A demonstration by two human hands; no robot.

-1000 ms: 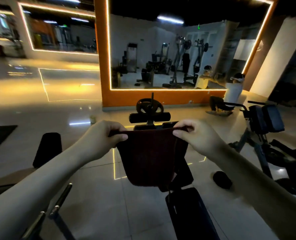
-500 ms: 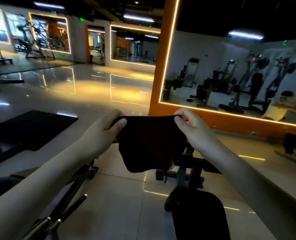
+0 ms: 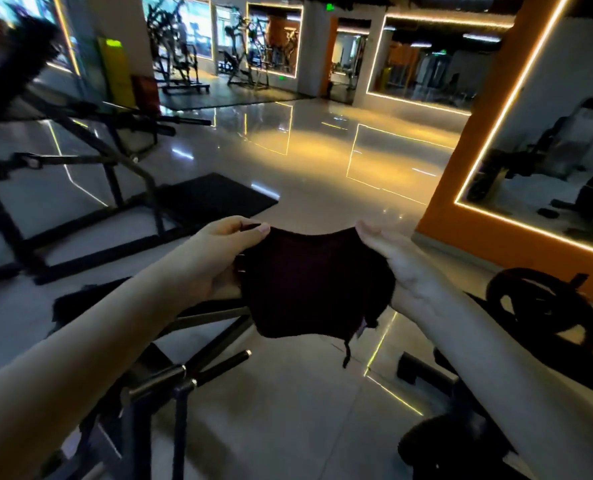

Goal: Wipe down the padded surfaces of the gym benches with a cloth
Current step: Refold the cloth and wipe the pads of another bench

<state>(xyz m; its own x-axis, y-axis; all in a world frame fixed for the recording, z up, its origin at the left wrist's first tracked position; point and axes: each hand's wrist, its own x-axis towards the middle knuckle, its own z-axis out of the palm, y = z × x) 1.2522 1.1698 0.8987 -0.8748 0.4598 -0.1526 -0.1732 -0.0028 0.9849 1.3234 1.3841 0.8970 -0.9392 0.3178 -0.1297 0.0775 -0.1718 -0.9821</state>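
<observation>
Now pinching cloth [image 3: 308, 285] at top corners w/ left hand [image 3: 218, 258] & right hand [image 3: 402, 268]; fingers hidden behind it; bench [image 3: 461, 448] murky, cropped.

Open floor [image 3: 305, 161] is stretching ahead of the cloth [image 3: 308, 282], leaving free passage forward and between the arms. A black frame [image 3: 18, 160] is crowding the left, and bars [image 3: 198, 372] are jutting up just below the left hand [image 3: 218, 258]. Right of the right hand [image 3: 402, 268], a plate [image 3: 544, 313] and an orange wall [image 3: 447, 188] are blocking that side; a dark pad [image 3: 454, 441] is lying low beneath that forearm.
</observation>
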